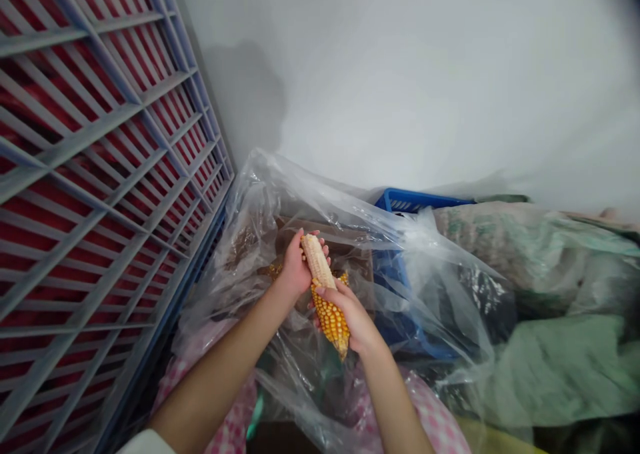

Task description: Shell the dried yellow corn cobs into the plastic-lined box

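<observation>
Fingers (301, 239) of left hand (296, 272) clenched round bare, pitted end of dried corn cob (329, 307); right hand (354, 319) grasping its knobbly orange-yellow kernelled end. Cob sits mid-frame above crinkled clear plastic bag (260, 194); blue plastic crate (423, 202) far right, grey slatted rack (95, 137) left.

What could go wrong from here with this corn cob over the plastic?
Two possible risks. The dried corn cob is held over a clear plastic bag whose slack, crumpled sides could let loose kernels land outside it, perhaps near the blue plastic crate. The left hand grips the cob's bare, kernel-free end, which may offer less purchase, so the cob could slip, especially if the right hand shifts on the kernels.
</observation>
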Demonstrator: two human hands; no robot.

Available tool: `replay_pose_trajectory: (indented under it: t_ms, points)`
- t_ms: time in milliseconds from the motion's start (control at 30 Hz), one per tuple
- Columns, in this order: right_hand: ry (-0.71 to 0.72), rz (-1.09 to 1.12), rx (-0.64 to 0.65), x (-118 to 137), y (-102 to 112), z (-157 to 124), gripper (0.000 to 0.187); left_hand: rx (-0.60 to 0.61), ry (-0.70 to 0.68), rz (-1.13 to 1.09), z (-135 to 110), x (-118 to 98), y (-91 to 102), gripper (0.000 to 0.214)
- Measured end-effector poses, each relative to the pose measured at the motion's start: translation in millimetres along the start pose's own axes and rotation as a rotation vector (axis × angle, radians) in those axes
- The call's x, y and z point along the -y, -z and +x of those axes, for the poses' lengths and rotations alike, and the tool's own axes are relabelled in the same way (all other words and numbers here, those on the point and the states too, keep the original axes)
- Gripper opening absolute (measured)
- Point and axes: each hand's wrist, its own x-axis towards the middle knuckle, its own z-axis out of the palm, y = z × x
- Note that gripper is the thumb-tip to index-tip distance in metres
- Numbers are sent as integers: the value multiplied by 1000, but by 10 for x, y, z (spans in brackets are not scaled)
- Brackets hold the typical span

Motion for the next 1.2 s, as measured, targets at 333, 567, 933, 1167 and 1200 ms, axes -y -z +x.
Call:
replay_pose_trajectory:
  t_ms: [333,567,933,1167,1200]
  points:
    - [6,109,-14,-32,32,-1,30,-83,-75,79,3,105,-47,27]
    - [-8,228,44,32,67,9,30,56,-41,-2,-107,-2,-127,22]
    - [-37,382,98,44,66,-42,38,-137,-772,883,42,-152,62,24]
    - [80,154,-21,10,8,-12,32,132,-443,784,-55,-68,27,25]
    - [83,161,-15,10,2,-8,32,119,-467,760,-57,-53,29,23]
